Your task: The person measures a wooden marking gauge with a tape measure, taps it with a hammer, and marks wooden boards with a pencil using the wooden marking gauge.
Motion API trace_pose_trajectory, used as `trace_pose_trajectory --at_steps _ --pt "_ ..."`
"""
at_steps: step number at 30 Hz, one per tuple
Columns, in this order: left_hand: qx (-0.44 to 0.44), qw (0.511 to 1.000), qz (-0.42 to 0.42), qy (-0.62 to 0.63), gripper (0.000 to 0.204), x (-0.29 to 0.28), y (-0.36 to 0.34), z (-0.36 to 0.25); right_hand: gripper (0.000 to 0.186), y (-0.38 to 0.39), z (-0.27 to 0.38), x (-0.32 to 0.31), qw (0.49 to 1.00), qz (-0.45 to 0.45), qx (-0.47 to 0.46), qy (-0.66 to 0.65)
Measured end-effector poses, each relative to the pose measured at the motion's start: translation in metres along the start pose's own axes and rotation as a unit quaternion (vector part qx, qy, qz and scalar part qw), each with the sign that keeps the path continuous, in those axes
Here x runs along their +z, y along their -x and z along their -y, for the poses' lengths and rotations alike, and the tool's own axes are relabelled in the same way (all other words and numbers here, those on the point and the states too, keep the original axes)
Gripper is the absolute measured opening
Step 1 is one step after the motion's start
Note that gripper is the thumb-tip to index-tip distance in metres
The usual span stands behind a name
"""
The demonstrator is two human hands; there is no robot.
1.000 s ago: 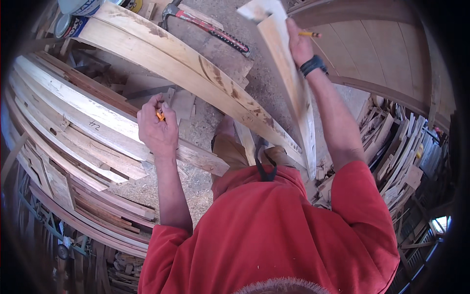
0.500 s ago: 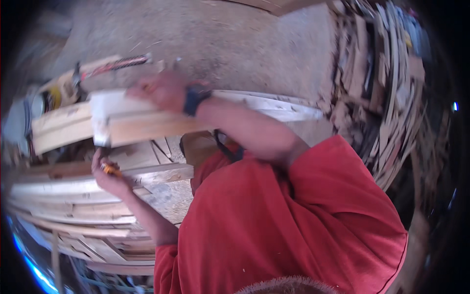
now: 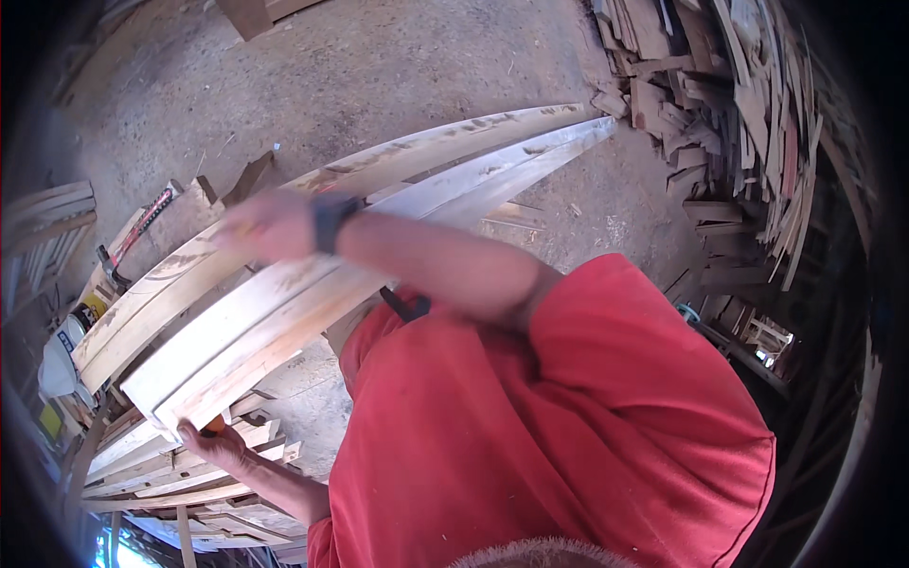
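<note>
Two long pale wooden beams lie side by side across the middle. The nearer beam has its squared end close to my left hand; the farther beam runs beyond it. At the lower corner of that near end is my left hand, its fingers closed round a small orange and dark tool, mostly hidden by the hand. My right hand, with a dark watch on its wrist, is over the beams. Motion smears its fingers, and a yellowish spot near them is unclear.
A red and black hand tool lies beyond the farther beam. White tubs stand at the left. Stacked boards are at the lower left. A large heap of scrap wood fills the right side.
The view has turned, so the beams now slant down to the left. My left hand remains by the near beam's end with the orange tool; my right hand is still over the beams, blurred.
</note>
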State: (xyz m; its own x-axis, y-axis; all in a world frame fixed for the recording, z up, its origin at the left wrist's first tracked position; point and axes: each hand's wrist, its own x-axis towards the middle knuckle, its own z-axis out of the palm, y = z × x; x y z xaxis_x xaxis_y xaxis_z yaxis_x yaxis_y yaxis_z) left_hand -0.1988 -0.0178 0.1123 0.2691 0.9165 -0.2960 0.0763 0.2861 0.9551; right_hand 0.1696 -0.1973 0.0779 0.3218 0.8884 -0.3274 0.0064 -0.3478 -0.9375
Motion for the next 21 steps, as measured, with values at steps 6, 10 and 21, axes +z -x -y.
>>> trace_pose_trajectory --at_steps 6,10,21 --pt "0.007 0.998 -0.061 0.021 0.052 0.018 0.065 -0.016 0.073 0.139 -0.125 -0.095 0.945 0.032 0.268 0.186" --pt "-0.001 0.992 -0.104 -0.068 0.06 0.015 0.064 -0.022 0.071 0.166 -0.121 -0.065 0.945 -0.048 0.203 0.25" --pt "0.012 0.996 -0.067 -0.064 0.058 0.012 0.015 -0.078 0.062 0.151 -0.091 -0.027 0.95 -0.115 0.188 0.22"
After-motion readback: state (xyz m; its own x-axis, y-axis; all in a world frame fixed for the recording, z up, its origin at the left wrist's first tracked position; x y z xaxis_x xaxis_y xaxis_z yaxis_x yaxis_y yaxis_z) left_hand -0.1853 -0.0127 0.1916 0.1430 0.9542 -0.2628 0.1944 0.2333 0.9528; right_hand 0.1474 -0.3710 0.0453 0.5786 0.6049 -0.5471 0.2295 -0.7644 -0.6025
